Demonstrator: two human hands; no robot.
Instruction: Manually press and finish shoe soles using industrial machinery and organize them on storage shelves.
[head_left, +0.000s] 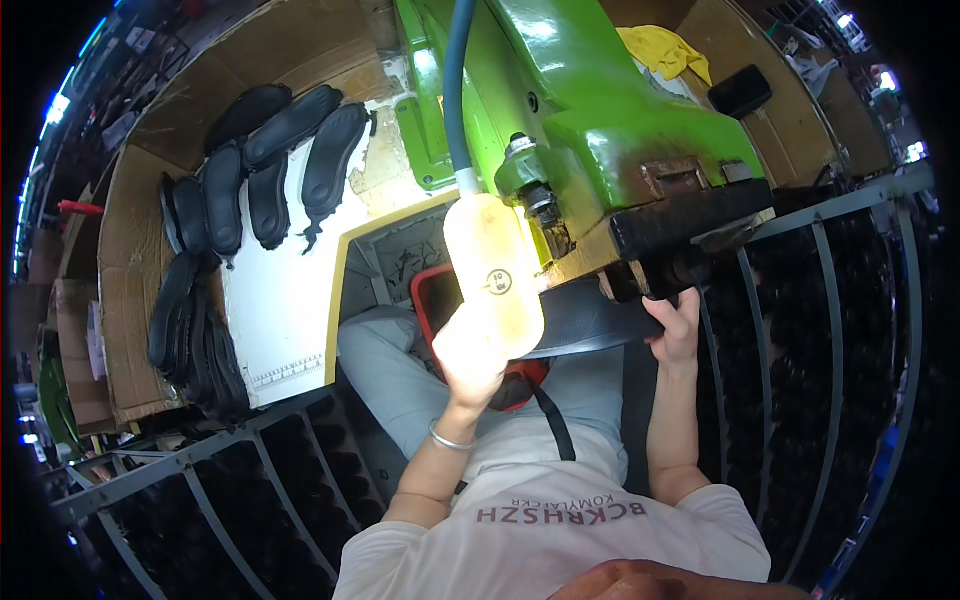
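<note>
A black shoe sole (590,318) lies crosswise under the head of a green machine (610,110). My right hand (678,325) grips its right end, thumb and fingers closed on it beside the dark metal parts under the machine head. My left hand (470,360) is raised near the sole's left end, at the lower edge of a bright lamp (490,260). Glare and the lamp hide its fingers, so its hold does not show. A trimming strip or strap (553,420) hangs dark over my lap, below the sole.
Several black soles (270,190) lie at left on a white tabletop (280,320) with cardboard walls (135,270). A red container (425,295) sits between my legs. Metal rails (820,270) flank both sides. A yellow cloth (668,52) and a dark phone-like object (740,92) lie at the back right.
</note>
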